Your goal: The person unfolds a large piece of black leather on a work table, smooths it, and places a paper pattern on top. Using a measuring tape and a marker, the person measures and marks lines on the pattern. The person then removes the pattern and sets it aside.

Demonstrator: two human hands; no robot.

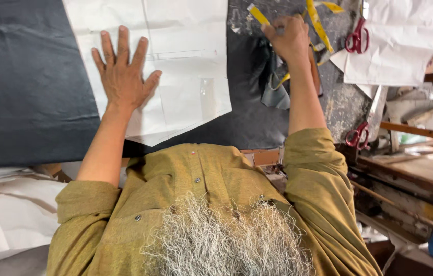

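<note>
Pressing flat, the left hand (123,71) spreads on white paper (185,61); the right hand (288,37) pinches yellow tape (318,25).

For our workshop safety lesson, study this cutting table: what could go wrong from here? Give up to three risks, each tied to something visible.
1. Only the left hand pins the white paper pattern on the black fabric; it may slip.
2. The right hand reaches among a yellow measuring tape near red-handled scissors; a tangle or nick seems possible.
3. A second pair of scissors sits at the table edge and might fall.
</note>
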